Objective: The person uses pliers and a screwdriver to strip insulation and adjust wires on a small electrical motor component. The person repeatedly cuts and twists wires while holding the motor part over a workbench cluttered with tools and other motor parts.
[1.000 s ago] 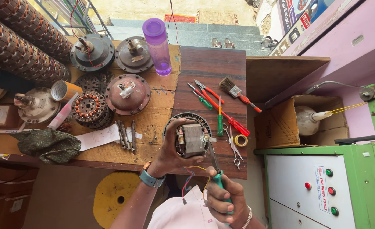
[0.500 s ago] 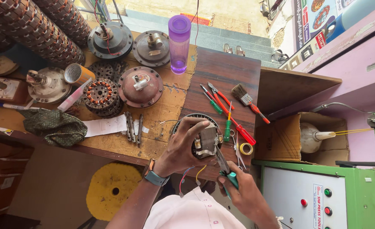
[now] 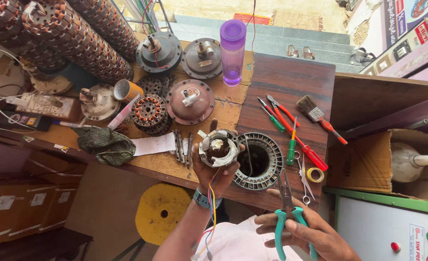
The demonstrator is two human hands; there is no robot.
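1. Stator of a small motor sits cupped in the left hand, fingers wrapped around its rim, held just above the near edge of the wooden bench and beside a ring-shaped ribbed core lying flat on the wood.

2. Coloured wire leads trail from the stator down along the wrist, past a wristband.

3. Right hand grips green-handled pliers, fingers closed round the handles, the tips pointing up toward the bench; the hand is lower and apart from the stator.

4. Working well here seems to call for a steady left grip with the winding face turned upward into the light, and the leads kept out of the pliers' path so none is nicked.

5. A light bite at the tip of the pliers looks wiser than a hard squeeze, since the fine copper winding is likely easy to damage.

6. Screwdrivers, a paintbrush, a roll of yellow tape and a purple bottle lie within reach; motor housings crowd the left side.
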